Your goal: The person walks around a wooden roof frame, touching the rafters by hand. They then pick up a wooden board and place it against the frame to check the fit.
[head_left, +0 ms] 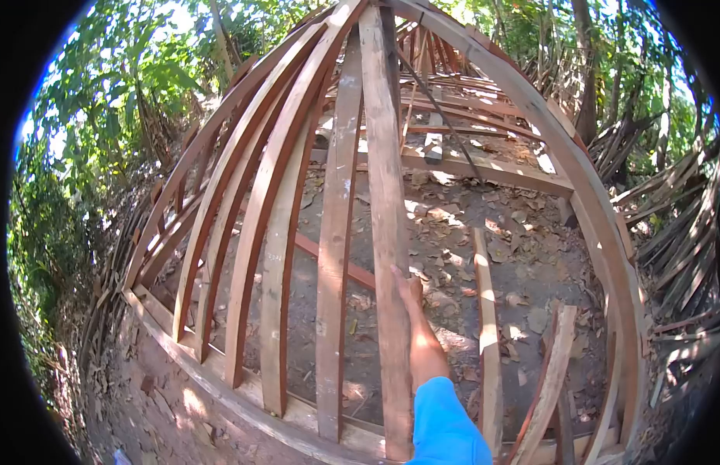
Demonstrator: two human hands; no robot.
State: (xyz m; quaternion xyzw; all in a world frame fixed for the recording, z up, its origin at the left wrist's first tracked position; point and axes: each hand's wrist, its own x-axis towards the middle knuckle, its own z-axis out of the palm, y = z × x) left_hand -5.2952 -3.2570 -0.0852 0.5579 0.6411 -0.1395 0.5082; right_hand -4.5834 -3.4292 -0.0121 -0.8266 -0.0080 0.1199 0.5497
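My right hand (411, 288) is wrapped round the right edge of a tall wooden beam (387, 194), partly hidden behind it, with a fingertip showing on its face. The beam stands almost upright, from the base timber up to the ridge. A blue sleeve (445, 426) covers my upper arm. Left of the beam rises another wooden rib (338, 256), its face marked with pale spots. To the right, a shorter timber (486, 333) and a curved piece (547, 380) stand near the base. My left hand is out of view.
Several slanting ribs (251, 294) meet a curved base timber (220, 380) on the left. A crossbeam (484, 172) spans behind, and a long curved rafter (546, 116) bounds the right. Leaf litter (445, 225) covers the ground. Dry fronds (670, 240) and trees surround the frame.
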